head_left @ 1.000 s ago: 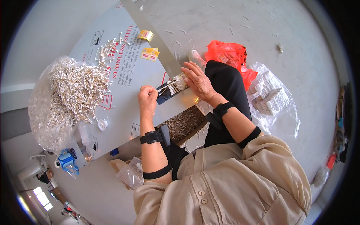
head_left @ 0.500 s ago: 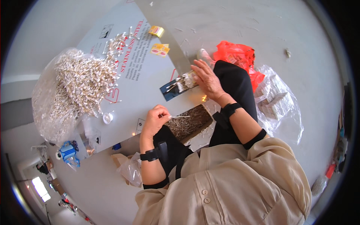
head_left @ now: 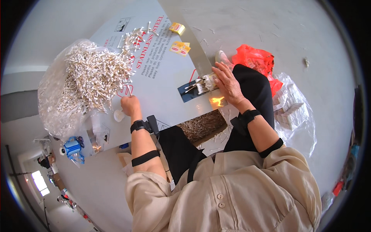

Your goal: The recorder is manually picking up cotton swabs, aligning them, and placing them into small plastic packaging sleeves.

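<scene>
My left hand (head_left: 130,105) is at the near edge of a big heap of cotton swabs (head_left: 98,73), fingers curled closed. A single cotton swab (head_left: 130,89) stands out from its fingertips. The heap spills from a clear plastic bag (head_left: 50,92) on the table (head_left: 154,96). My right hand (head_left: 228,84) lies with fingers stretched out over one end of a row of cotton swabs (head_left: 201,85). That row rests on a dark flat rectangular piece (head_left: 185,95); its right end is hidden under the hand.
An open box of swabs (head_left: 203,125) sits below the table edge, by my knees. Yellow small boxes (head_left: 177,28) and loose swabs (head_left: 135,38) lie at the far side. On the right are a red bag (head_left: 253,60) and a clear bag of white packs (head_left: 291,114).
My left hand has moved from above the open box, where it held a swab, left and away to the heap. My right hand stays at the row. The whole view has shifted slightly.
</scene>
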Demonstrator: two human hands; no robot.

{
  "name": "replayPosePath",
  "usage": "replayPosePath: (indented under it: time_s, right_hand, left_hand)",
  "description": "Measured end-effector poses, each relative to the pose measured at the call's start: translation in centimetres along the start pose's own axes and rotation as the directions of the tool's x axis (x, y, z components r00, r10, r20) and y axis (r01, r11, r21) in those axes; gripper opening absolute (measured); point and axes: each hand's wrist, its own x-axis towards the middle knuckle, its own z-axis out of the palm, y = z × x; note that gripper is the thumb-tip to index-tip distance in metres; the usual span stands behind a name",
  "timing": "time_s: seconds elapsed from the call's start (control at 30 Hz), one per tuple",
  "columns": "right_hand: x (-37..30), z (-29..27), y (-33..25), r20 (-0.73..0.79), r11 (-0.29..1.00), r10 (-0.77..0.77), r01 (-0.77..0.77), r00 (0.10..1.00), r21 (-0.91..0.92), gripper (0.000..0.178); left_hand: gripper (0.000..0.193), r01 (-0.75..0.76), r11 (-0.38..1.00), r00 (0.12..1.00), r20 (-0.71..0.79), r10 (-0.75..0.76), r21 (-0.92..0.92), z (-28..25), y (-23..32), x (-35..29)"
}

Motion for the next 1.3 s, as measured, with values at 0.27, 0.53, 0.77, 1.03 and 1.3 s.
replayPosePath:
  time_s: [0.27,0.53,0.77,1.03,1.3]
  right_hand:
    - [-0.1,0.2,0.2,0.020,0.999,0.045,-0.045,0.999,-0.013,0.039]
    - [0.0,0.4,0.0,0.011,0.999,0.025,-0.026,1.000,0.035,0.040]
    - [0.0,0.2,-0.1,-0.004,0.999,0.025,-0.024,1.000,0.046,0.040]
    - [0.0,0.1,-0.2,-0.012,0.999,0.014,-0.014,1.000,0.034,0.039]
    - [0.2,0.1,-0.4,-0.014,1.000,0.013,-0.013,1.000,0.011,0.039]
  left_hand:
    - [0.006,-0.817,0.478,0.516,-0.039,0.856,-0.322,-1.3,5.0,-8.8]
    - [0.008,-0.901,0.317,0.260,0.215,0.941,-0.296,-2.9,10.9,-13.6]
    - [0.007,-0.943,0.198,0.141,0.218,0.966,-0.269,-2.5,12.4,-14.2]
    - [0.016,-0.796,0.325,0.344,0.060,0.937,-0.511,0.0,13.1,-16.2]
    - [0.050,0.005,0.191,0.885,0.093,0.456,-0.982,2.8,9.8,-18.7]
